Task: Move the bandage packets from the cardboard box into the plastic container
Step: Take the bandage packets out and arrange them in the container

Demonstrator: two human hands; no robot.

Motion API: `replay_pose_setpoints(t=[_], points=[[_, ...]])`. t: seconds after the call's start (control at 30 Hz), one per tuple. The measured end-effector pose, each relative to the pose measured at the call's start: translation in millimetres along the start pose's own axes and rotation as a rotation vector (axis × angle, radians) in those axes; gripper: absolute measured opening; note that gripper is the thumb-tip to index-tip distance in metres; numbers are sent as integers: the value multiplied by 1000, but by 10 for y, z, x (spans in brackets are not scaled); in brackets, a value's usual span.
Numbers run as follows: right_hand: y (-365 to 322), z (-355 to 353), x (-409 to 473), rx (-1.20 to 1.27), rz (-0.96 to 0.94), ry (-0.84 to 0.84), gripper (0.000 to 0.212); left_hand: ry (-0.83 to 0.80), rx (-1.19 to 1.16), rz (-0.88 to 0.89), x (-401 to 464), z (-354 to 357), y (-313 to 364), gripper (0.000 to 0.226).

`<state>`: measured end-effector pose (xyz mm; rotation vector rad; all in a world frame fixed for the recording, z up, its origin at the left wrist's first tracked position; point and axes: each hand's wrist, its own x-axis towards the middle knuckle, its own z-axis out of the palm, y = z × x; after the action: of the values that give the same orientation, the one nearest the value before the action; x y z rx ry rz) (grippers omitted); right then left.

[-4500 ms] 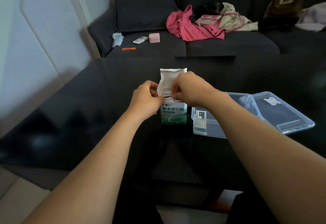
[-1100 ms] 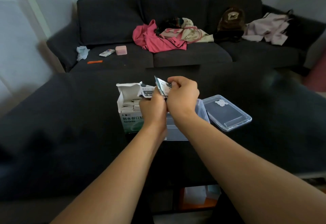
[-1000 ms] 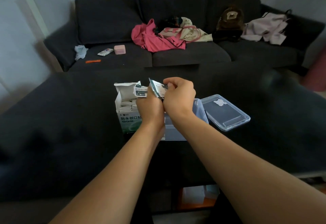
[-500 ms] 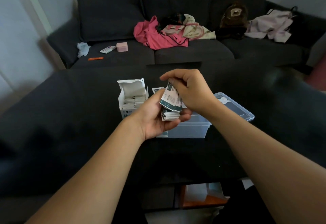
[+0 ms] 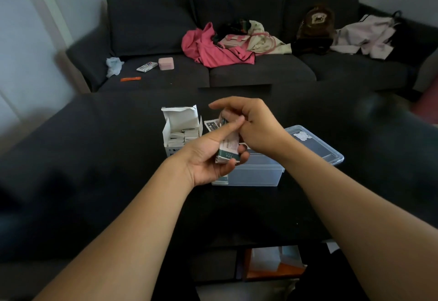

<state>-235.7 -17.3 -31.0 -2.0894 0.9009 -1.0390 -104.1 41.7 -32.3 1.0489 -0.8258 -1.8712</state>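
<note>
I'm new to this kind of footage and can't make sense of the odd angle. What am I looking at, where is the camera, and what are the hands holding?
There is no machine here: a person wears a wide-angle camera on the head, looking forward and down, so you see their own two bare arms. The left hand holds a stack of bandage packets, thumb pressed over the top, and the right hand grips the stack's upper end. On the dark table stands an open cardboard box with more packets inside. Beside it sits a clear plastic container, with its lid lying behind it. Farther back is a dark sofa strewn with clothes and small things.
</note>
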Motion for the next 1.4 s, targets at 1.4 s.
replay_pose_setpoints(t=[1.4], points=[[-7, -36, 107, 569, 499, -366, 31, 307, 376, 284, 107, -147, -27, 11]])
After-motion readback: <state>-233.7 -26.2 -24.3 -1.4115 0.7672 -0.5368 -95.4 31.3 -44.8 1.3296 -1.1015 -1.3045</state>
